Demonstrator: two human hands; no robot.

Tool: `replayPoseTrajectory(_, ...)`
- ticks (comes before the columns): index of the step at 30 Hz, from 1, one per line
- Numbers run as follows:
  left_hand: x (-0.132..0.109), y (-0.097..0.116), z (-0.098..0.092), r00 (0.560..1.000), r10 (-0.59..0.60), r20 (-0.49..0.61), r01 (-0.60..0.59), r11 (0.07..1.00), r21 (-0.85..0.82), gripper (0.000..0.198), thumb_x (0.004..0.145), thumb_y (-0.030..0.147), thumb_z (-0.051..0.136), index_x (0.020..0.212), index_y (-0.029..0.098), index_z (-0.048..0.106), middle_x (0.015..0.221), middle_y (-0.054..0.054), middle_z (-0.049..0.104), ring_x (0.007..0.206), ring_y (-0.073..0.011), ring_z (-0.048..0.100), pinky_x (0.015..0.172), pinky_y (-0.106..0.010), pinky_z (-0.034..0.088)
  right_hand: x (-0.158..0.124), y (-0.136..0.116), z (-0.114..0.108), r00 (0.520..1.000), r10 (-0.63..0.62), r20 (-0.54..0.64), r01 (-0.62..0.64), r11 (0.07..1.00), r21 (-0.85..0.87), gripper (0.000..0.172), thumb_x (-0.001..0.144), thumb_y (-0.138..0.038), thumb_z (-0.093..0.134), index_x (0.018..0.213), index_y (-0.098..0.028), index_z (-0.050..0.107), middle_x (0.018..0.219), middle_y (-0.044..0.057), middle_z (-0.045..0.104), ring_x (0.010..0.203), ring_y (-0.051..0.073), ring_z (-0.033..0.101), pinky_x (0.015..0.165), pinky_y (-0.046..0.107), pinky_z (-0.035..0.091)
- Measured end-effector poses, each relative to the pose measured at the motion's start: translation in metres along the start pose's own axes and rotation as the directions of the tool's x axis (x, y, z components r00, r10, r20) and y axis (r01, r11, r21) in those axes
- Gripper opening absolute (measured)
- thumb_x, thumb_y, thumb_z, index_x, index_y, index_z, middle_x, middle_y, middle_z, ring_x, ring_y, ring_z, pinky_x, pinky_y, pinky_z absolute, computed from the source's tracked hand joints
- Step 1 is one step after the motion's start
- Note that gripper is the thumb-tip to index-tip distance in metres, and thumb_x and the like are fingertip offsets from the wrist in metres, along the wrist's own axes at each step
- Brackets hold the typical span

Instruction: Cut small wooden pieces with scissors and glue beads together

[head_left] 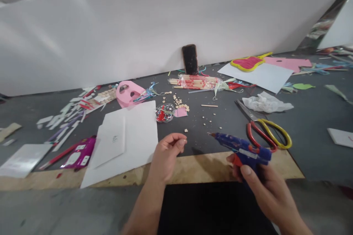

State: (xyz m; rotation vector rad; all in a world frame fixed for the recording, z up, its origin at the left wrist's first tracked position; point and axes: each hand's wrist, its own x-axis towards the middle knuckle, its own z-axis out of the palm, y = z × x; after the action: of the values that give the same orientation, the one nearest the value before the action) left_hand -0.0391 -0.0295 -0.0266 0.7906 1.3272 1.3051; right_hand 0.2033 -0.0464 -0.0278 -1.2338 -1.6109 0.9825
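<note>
My right hand is wrapped round the handle of a blue glue gun, a finger by its orange trigger and the nozzle pointing left. My left hand is closed in a pinch above the table's front edge; whatever may be between its fingertips is too small to make out. A small pale wooden piece lies just beyond it. Farther back are a round clear dish of beads, a pink tag and scattered small wooden pieces. A thin stick lies in the middle.
Scissors with red and yellow handles lie right, beside crumpled tissue. White paper, a purple packet and a pink cutout are left. A phone leans on the white partition behind bundled sticks.
</note>
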Motion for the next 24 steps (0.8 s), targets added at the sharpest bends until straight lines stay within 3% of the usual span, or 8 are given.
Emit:
replayPoseTrajectory(3, -0.007, -0.003, 0.01, 0.992, -0.08, 0.098, 0.108, 0.94, -0.323, 0.02, 0.066, 0.028, 0.077, 0.077, 0.016, 0.067, 0.07, 0.001, 0.062, 0.058, -0.0058, 0.048, 0.057, -0.019, 0.038, -0.004, -0.01, 0.012, 0.989, -0.085, 0.121, 0.078, 0.995, 0.06, 0.02, 0.09, -0.032, 0.049, 0.106, -0.024, 0.059, 0.078, 0.002, 0.066, 0.062, 0.014, 0.06, 0.055, 0.022, 0.051)
replayPoseTrajectory(6, -0.011, -0.004, 0.015, 0.987, -0.1, 0.127, 0.145, 0.893, -0.426, 0.021, 0.064, 0.023, 0.08, 0.077, 0.015, 0.066, 0.068, 0.001, 0.061, 0.058, -0.0054, 0.05, 0.058, -0.018, 0.04, -0.008, -0.014, 0.017, 0.976, -0.128, 0.178, 0.117, 0.991, 0.07, 0.018, 0.092, -0.029, 0.046, 0.106, -0.025, 0.056, 0.078, 0.001, 0.065, 0.061, 0.012, 0.059, 0.055, 0.021, 0.05)
replayPoseTrajectory(14, -0.015, -0.004, 0.015, 0.986, -0.102, 0.132, 0.153, 0.869, -0.47, 0.023, 0.062, 0.02, 0.081, 0.077, 0.016, 0.065, 0.07, 0.001, 0.063, 0.057, -0.0049, 0.054, 0.057, -0.016, 0.042, -0.017, -0.006, 0.018, 0.97, -0.119, 0.214, 0.118, 0.993, 0.015, 0.017, 0.094, -0.027, 0.041, 0.106, -0.025, 0.052, 0.073, -0.001, 0.058, 0.061, 0.012, 0.054, 0.06, 0.022, 0.046)
replayPoseTrajectory(24, -0.017, 0.0, 0.019, 0.989, -0.12, 0.089, 0.147, 0.884, -0.444, 0.029, 0.057, 0.022, 0.083, 0.077, 0.015, 0.063, 0.068, 0.002, 0.062, 0.056, -0.0055, 0.052, 0.056, -0.018, 0.04, -0.014, -0.012, 0.016, 0.972, -0.133, 0.194, 0.146, 0.988, -0.054, 0.015, 0.093, -0.029, 0.042, 0.098, -0.023, 0.056, 0.074, 0.001, 0.06, 0.061, 0.013, 0.055, 0.056, 0.023, 0.046)
